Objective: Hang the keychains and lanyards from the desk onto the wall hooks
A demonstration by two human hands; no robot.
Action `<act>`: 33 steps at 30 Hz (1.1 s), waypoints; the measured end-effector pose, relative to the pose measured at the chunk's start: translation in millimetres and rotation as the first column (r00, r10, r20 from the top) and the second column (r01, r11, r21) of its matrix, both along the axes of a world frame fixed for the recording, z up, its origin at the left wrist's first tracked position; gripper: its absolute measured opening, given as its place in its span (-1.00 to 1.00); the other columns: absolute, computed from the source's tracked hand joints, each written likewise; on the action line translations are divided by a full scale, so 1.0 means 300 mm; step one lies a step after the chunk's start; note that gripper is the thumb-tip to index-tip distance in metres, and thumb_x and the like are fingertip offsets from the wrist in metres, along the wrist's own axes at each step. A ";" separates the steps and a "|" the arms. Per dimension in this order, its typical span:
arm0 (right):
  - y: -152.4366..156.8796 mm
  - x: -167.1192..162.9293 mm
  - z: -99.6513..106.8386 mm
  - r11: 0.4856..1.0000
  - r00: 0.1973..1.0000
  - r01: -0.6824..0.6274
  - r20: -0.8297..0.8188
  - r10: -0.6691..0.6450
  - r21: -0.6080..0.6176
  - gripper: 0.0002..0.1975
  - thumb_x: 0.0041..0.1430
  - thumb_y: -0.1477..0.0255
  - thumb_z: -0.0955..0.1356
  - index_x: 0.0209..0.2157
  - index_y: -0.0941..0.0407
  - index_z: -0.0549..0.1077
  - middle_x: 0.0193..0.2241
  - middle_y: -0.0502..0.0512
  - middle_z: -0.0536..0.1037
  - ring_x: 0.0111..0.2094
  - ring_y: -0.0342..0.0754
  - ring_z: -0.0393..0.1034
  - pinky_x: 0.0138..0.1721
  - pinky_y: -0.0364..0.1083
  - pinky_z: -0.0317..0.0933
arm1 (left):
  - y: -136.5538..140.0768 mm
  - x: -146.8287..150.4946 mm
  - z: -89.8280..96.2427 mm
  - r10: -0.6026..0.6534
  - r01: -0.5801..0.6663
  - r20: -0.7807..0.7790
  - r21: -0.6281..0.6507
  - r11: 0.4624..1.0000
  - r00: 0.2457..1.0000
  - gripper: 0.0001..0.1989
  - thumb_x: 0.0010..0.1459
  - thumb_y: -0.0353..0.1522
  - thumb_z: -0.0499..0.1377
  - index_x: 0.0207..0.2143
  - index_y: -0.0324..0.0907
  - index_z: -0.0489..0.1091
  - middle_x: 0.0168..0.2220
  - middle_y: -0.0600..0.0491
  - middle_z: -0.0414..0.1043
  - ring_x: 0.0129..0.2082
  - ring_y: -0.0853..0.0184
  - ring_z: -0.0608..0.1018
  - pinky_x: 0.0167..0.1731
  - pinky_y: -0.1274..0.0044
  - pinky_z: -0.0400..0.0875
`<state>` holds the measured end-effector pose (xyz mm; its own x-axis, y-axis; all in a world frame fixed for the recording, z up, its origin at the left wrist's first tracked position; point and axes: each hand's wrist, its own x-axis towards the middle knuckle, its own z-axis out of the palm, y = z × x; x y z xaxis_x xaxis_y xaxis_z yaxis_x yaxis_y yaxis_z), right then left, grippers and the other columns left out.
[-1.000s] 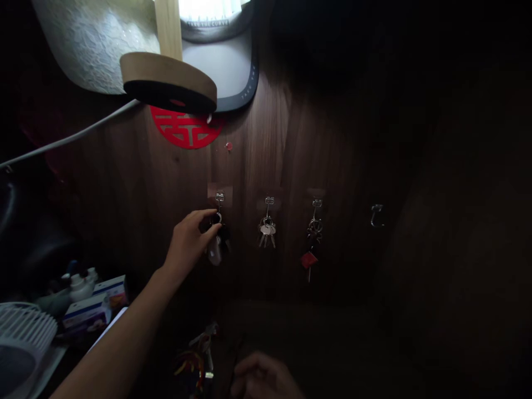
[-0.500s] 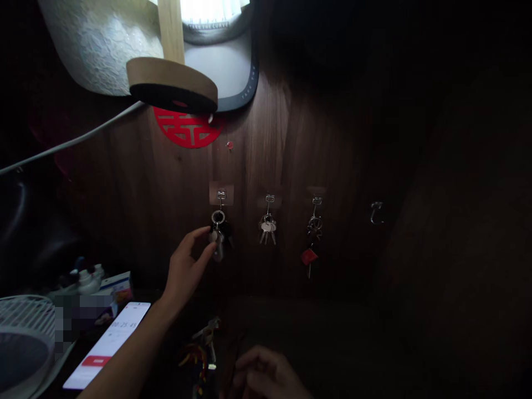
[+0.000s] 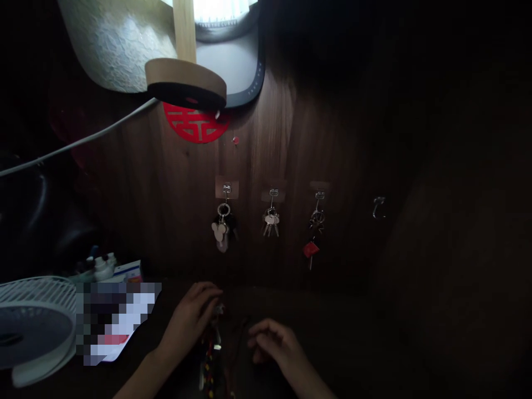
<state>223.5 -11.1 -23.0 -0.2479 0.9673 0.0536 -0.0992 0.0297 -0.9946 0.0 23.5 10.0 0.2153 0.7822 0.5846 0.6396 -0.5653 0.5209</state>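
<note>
A bunch of keys (image 3: 218, 339) with a red, yellow and black braided cord (image 3: 209, 363) is low in the middle of the view. My left hand (image 3: 193, 313) is closed at its upper end, thumb and fingers around the metal; its exact grip is dim. To the right, my right hand (image 3: 276, 341) has loosely bent fingers, apart, with nothing seen in them. On wall hooks above hang a key ring with a mouse-head charm (image 3: 219, 231), a bunch of silver keys (image 3: 271, 220) and a bunch with a red tag (image 3: 311, 249).
A bare hook (image 3: 378, 208) is at the right on the dark wooden wall. At lower left stand a fan (image 3: 37, 327) and small white bottles (image 3: 102, 268) beside a partly blurred phone (image 3: 114, 354). A lamp (image 3: 187, 83) with a white cable (image 3: 91, 136) overhangs caps.
My left hand has left the charm keys on the first hook and come down to the keys below. The braided cord now lies straighter. My view has shifted slightly.
</note>
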 end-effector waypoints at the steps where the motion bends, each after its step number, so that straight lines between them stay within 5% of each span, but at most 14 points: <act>1: 0.005 0.005 0.002 0.999 0.999 0.038 0.018 -0.039 0.018 -0.55 -0.09 0.05 0.41 -0.40 0.19 0.47 -0.52 0.08 0.53 -0.59 -0.16 0.35 -0.49 -0.16 0.18 | -0.012 -0.009 -0.016 -0.006 0.006 -0.001 -0.024 1.000 1.000 -0.80 0.19 -0.36 0.06 -0.22 -0.01 0.46 -0.20 0.05 0.46 -0.17 0.26 0.53 -0.15 0.44 0.45; 11: 0.039 0.031 -0.013 0.948 0.941 0.267 0.165 -0.295 0.174 -0.61 0.00 0.07 0.35 -0.43 0.16 0.45 -0.60 0.00 0.44 -0.59 -0.13 0.31 -0.49 -0.14 0.18 | -0.019 -0.066 -0.095 0.019 -0.017 0.019 -0.106 0.994 1.000 -0.81 0.18 -0.34 0.05 -0.26 -0.02 0.46 -0.26 0.08 0.53 -0.22 0.25 0.56 -0.18 0.41 0.48; 19: 0.034 0.032 -0.016 0.941 0.929 0.286 0.191 -0.318 0.179 -0.63 0.01 0.09 0.34 -0.43 0.14 0.44 -0.60 -0.02 0.43 -0.58 -0.13 0.31 -0.47 -0.13 0.19 | -0.009 -0.087 -0.108 0.058 -0.053 0.028 -0.145 0.988 0.998 -0.77 0.17 -0.26 0.04 -0.23 -0.05 0.45 -0.23 0.04 0.54 -0.20 0.22 0.57 -0.16 0.38 0.47; 29: 0.028 0.039 -0.025 0.944 0.925 0.261 0.230 -0.304 0.201 -0.72 0.07 0.21 0.32 -0.38 0.16 0.46 -0.58 -0.01 0.44 -0.56 -0.13 0.33 -0.46 -0.14 0.20 | -0.033 -0.045 -0.106 -0.090 0.070 -0.067 -0.264 0.962 0.994 -0.70 0.00 -0.36 0.20 -0.15 -0.04 0.45 -0.19 0.00 0.54 -0.17 0.17 0.54 -0.14 0.35 0.42; 33: 0.013 0.034 -0.017 0.951 0.898 0.179 0.353 -0.263 0.253 -0.79 0.13 0.35 0.28 -0.27 0.13 0.49 -0.40 0.06 0.53 -0.38 -0.07 0.41 -0.29 -0.09 0.26 | -0.036 -0.030 -0.122 -0.150 0.141 -0.005 -0.300 0.943 0.989 -0.67 0.03 -0.41 0.15 -0.11 -0.02 0.44 -0.16 0.04 0.55 -0.14 0.21 0.56 -0.10 0.38 0.42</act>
<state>233.7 -7.1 -28.3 -0.0707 0.9762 0.2051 0.3161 0.2170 -0.9236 -9.1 12.7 -26.5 0.3524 0.8787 0.3221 0.5785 -0.4750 0.6631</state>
